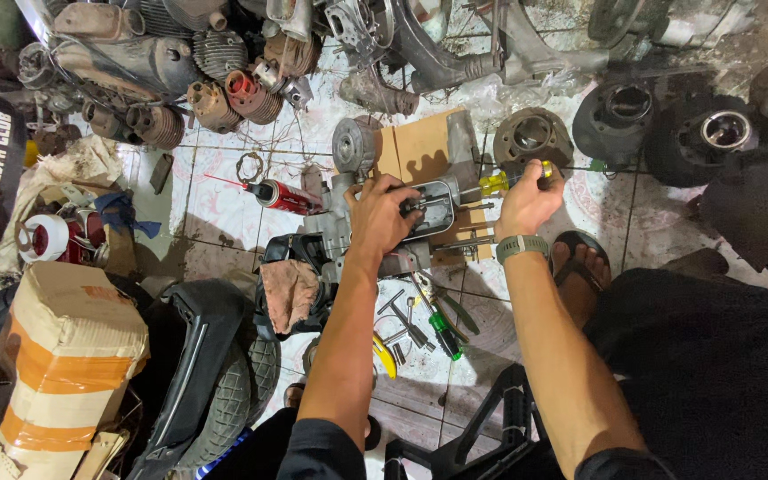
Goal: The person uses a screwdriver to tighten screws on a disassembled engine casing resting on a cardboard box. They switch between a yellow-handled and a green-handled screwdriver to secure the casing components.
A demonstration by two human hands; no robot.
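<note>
Engine case (375, 233): grey cast metal, on the tiled floor (224, 191) at centre. Judged heavy, rigid, probably oily; best held by its thick rim. Left hand (382, 213) is closed over the case opening. Right hand (526, 203) is clenched on a yellow-handled screwdriver (500, 183). Red spray can (279, 196) lies to the left, loose tools (420, 324) nearer.

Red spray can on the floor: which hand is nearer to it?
Left. The left hand rests on the engine casing just right of the red spray can; the right hand, gripping a yellow-handled screwdriver, is farther right.
</note>
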